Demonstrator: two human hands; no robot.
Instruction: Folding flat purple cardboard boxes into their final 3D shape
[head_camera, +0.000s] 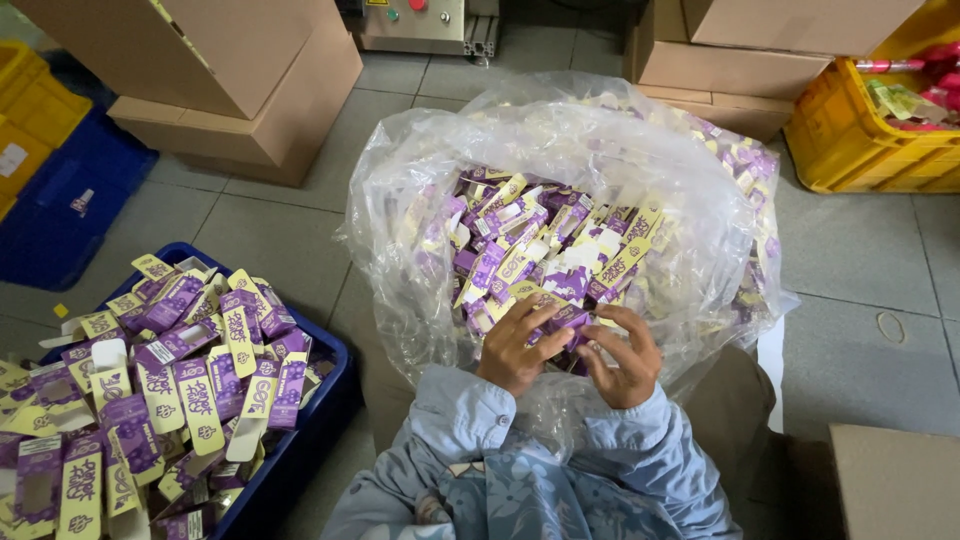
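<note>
A big clear plastic bag (400, 200) stands open in front of me, filled with several flat purple and yellow carton blanks (540, 250). Both my hands reach into its near edge. My left hand (515, 345) and my right hand (622, 358) together hold one purple carton (567, 318) between their fingers, just above the pile. Light blue sleeves cover both wrists.
A blue crate (325, 375) at my left holds several folded purple and yellow cartons. Brown cardboard boxes (240, 90) stand at the back left and back right. A yellow crate (850, 150) is at the right, another box corner (890, 480) at the lower right.
</note>
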